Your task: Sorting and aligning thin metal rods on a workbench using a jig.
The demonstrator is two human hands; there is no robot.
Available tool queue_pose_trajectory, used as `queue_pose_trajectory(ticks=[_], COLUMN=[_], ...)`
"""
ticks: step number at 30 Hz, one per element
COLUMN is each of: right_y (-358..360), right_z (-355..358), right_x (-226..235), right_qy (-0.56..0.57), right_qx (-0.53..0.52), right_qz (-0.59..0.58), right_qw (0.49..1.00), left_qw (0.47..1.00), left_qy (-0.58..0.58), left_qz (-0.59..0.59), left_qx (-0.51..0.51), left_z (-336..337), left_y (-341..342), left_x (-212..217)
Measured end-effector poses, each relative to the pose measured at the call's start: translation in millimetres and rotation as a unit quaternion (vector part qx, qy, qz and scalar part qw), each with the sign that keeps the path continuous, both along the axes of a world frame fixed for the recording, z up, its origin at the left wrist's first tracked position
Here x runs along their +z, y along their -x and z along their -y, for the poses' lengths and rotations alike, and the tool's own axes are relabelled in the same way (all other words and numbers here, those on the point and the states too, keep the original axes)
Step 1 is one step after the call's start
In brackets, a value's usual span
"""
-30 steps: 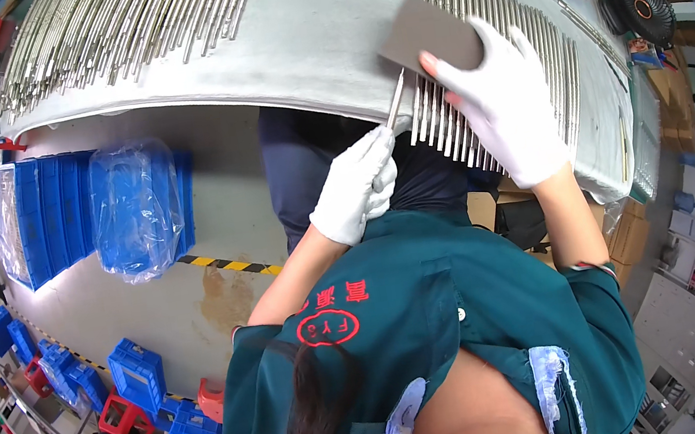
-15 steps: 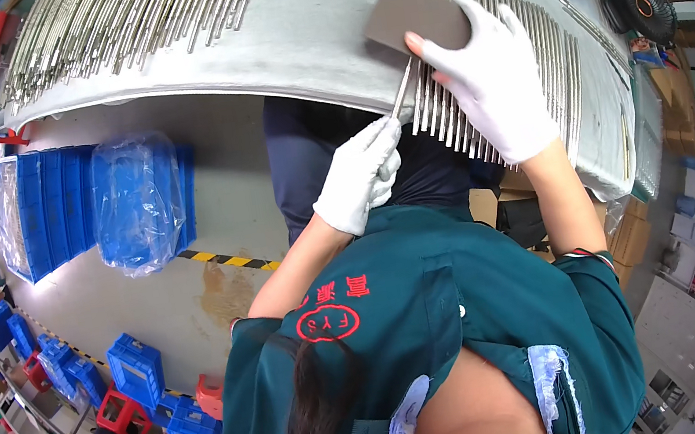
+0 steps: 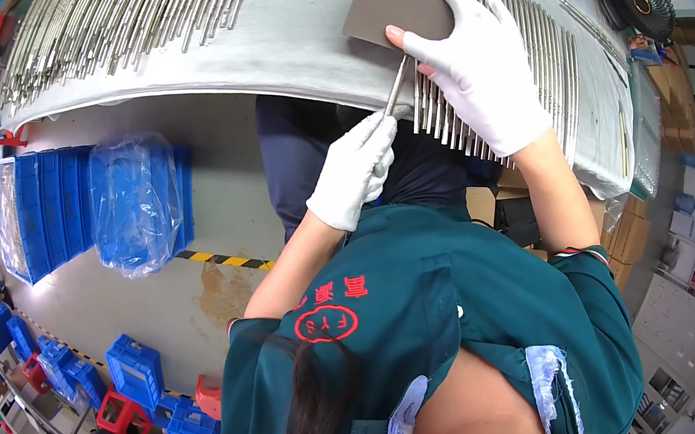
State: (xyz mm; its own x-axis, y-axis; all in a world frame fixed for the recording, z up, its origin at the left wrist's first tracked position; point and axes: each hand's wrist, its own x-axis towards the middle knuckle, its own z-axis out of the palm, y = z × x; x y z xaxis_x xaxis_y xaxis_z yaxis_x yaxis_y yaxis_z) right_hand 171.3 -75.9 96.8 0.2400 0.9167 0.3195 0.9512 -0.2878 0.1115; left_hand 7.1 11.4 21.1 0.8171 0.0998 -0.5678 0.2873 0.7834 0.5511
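Observation:
My left hand (image 3: 352,172), in a white glove, pinches the near end of a thin metal rod (image 3: 395,88) at the table's front edge. My right hand (image 3: 479,65), also gloved, presses a grey-brown abrasive pad (image 3: 390,15) down on the rod's far end. The pad lies at the left end of a row of several metal rods (image 3: 511,52) lined up side by side on the grey table (image 3: 294,29).
A second batch of metal rods (image 3: 116,23) lies at the table's far left. A black fan (image 3: 637,3) stands at the right. Below the table are stacked blue bins (image 3: 53,209), some wrapped in plastic, and more blue crates (image 3: 134,371) on the floor.
My right hand has slid the pad away from me along the rod, then held there. My left hand has risen a little with the rod end.

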Motion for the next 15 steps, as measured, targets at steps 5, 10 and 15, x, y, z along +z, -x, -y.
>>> queue_pose_trajectory(ticks=[5, 10, 15], right_y=[-5, -4, -3], right_z=[37, 7, 39], right_x=[9, 7, 2], right_qy=[0.05, 0.02, 0.035], right_qx=[0.007, 0.009, 0.013], right_qz=[-0.064, 0.027, -0.051], right_qw=[0.997, 0.999, 0.998], left_qw=[1.0, 0.993, 1.0], left_qy=[-0.018, -0.103, -0.011], left_qz=[-0.011, -0.006, -0.002], left_qx=[0.006, -0.056, -0.016], left_z=[-1, -6, -8], left_y=[3, -4, 2], left_x=[5, 12, -4])
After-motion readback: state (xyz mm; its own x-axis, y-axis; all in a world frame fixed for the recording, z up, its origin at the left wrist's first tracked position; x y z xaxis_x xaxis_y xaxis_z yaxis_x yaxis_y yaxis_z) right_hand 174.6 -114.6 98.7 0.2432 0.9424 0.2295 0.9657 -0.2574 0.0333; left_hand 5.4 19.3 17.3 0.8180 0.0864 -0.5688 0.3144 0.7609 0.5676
